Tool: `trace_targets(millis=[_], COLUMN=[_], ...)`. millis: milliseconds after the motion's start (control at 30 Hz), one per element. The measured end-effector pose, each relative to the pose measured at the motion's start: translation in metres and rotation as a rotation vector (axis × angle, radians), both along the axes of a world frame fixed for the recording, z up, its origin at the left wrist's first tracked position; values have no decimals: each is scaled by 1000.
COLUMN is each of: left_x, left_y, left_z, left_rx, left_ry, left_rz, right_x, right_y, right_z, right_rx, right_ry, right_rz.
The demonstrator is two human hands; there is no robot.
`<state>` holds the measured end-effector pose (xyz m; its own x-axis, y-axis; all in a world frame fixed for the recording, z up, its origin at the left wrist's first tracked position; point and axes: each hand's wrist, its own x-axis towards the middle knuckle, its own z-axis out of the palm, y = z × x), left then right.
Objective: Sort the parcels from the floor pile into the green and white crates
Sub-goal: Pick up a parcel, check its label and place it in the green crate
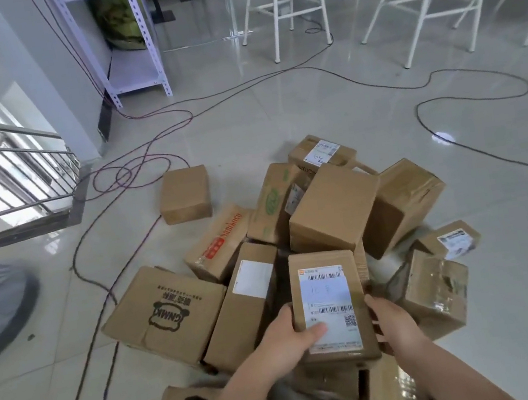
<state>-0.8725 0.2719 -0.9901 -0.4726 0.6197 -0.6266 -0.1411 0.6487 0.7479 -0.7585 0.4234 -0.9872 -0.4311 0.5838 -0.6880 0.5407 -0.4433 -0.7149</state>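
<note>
A pile of brown cardboard parcels (pixel 332 210) lies on the tiled floor in front of me. Both hands hold one small parcel (pixel 319 260) with a white barcode label on top, just above the near side of the pile. My left hand (pixel 293 336) grips its left edge, thumb across the label. My right hand (pixel 393 317) clasps its right edge. To the left lies a flat box with a black printed logo (pixel 166 313). No green or white crate is in view.
One parcel (pixel 184 194) lies apart at the pile's far left. Dark and red cables (pixel 135 174) loop across the floor. White stools (pixel 285 8) stand at the back, a white metal shelf (pixel 133 68) at back left, a stair railing (pixel 4 170) on the left.
</note>
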Motion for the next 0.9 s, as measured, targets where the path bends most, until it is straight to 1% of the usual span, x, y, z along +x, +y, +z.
trace_targets(millis=[67, 233, 333, 467, 600, 667, 767, 900], left_x=[-2, -2, -3, -9, -16, -20, -31, -40], left_y=[0, -6, -8, -11, -19, -21, -21, -22], left_z=[-1, 6, 7, 5, 18, 33, 70, 146], left_rx=[12, -25, -33, 15, 66, 86, 128, 143], left_ry=[-14, -115, -89, -42, -26, -4, 7, -6], left_rz=[17, 71, 48, 39, 132, 183, 238, 299], right_x=[-1, -6, -3, -2, -12, -21, -37, -50], right_y=[7, 21, 17, 9, 2, -1, -1, 0], right_z=[2, 15, 15, 6, 12, 28, 68, 144], right_rx=[-54, -84, -101, -66, -41, -39, -35, -52], right_ry=[20, 11, 35, 122, 201, 233, 255, 270], right_rz=[25, 151, 162, 142, 146, 149, 144, 123])
